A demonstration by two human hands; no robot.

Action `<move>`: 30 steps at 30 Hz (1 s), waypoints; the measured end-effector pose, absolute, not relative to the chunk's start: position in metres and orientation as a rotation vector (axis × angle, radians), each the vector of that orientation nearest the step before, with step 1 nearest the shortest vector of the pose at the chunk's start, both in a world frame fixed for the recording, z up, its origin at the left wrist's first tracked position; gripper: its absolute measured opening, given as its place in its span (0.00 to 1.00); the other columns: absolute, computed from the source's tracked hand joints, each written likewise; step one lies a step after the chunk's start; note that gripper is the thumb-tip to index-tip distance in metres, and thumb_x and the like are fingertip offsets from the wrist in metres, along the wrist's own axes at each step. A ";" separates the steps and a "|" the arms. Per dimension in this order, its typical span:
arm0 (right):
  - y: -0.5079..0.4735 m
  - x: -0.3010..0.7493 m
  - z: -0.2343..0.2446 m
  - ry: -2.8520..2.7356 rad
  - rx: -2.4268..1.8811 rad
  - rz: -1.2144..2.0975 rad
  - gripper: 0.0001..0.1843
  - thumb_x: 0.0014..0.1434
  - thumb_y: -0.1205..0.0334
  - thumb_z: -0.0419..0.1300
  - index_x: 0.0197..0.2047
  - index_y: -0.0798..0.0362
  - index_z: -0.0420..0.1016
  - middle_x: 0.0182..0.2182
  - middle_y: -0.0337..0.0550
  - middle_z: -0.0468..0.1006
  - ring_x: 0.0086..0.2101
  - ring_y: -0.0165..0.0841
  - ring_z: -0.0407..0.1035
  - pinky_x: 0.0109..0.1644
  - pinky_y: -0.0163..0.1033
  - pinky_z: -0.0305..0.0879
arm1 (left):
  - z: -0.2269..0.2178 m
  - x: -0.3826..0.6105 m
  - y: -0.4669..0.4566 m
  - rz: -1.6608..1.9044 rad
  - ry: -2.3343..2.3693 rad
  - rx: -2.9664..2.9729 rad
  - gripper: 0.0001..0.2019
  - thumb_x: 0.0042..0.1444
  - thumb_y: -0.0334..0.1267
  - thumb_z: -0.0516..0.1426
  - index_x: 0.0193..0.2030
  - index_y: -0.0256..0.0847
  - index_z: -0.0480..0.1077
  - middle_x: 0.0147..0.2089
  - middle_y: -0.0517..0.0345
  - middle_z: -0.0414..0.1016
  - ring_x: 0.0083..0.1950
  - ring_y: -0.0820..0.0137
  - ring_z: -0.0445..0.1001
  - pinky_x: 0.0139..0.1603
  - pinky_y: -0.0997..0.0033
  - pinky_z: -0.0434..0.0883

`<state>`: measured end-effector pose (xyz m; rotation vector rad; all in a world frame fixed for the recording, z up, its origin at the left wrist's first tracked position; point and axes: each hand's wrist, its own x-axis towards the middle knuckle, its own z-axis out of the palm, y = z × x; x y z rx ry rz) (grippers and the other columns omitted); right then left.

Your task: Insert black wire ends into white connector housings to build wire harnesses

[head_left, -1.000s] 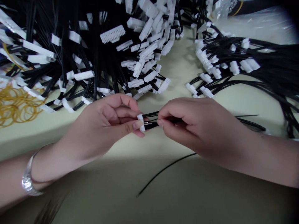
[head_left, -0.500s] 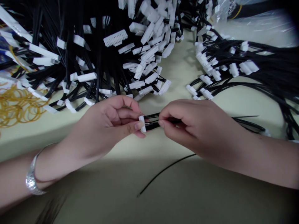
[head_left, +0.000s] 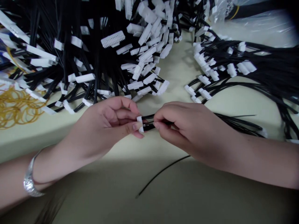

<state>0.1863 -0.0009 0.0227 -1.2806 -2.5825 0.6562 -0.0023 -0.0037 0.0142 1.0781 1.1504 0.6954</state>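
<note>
Between thumb and fingers, my left hand [head_left: 112, 119] pinches a white connector housing [head_left: 140, 123] with black wires running out of its right side. My right hand [head_left: 187, 124] is closed just to the right, its thumb and forefinger pinching a thin black wire [head_left: 149, 122]. That wire's metal terminal end is at the housing's right face; how deep it sits I cannot tell. Behind my right hand, more black wires [head_left: 240, 123] lie on the table. One loose black wire [head_left: 161, 173] curves out from under my right forearm toward the front.
A large pile of black wire harnesses with white connectors [head_left: 113, 39] fills the back left. Another bundle [head_left: 271, 62] lies at the right. Yellow rubber bands [head_left: 18, 107] sit at the left edge, and a clear plastic bag [head_left: 261, 28] at the back right.
My right hand has moved left, closer to the connector housing. The wire's metal terminal has gone nearer to or into the housing, and less of it shows. My left hand keeps its grip.
</note>
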 end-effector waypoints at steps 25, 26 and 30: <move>0.001 0.189 0.025 -2.366 -1.350 1.004 0.08 0.54 0.67 0.56 0.26 0.49 0.72 0.20 0.28 0.69 0.20 0.20 0.59 0.20 0.31 0.53 | 0.014 -0.003 -0.005 0.676 1.130 1.124 0.14 0.50 0.25 0.58 0.25 0.38 0.54 0.27 0.68 0.74 0.28 0.79 0.77 0.29 0.89 0.71; 0.001 0.189 0.025 -2.358 -1.342 1.025 0.08 0.55 0.67 0.56 0.26 0.49 0.72 0.20 0.28 0.69 0.20 0.20 0.59 0.20 0.31 0.53 | 0.014 -0.003 -0.005 0.673 1.126 1.125 0.14 0.51 0.25 0.58 0.25 0.38 0.54 0.28 0.68 0.74 0.28 0.80 0.77 0.29 0.90 0.71; 0.001 0.189 0.024 -2.385 -1.335 0.979 0.08 0.56 0.66 0.54 0.28 0.49 0.72 0.19 0.30 0.68 0.20 0.22 0.59 0.20 0.32 0.52 | 0.011 -0.005 -0.005 0.676 1.112 1.128 0.14 0.51 0.28 0.59 0.26 0.37 0.55 0.29 0.68 0.74 0.29 0.80 0.77 0.29 0.90 0.71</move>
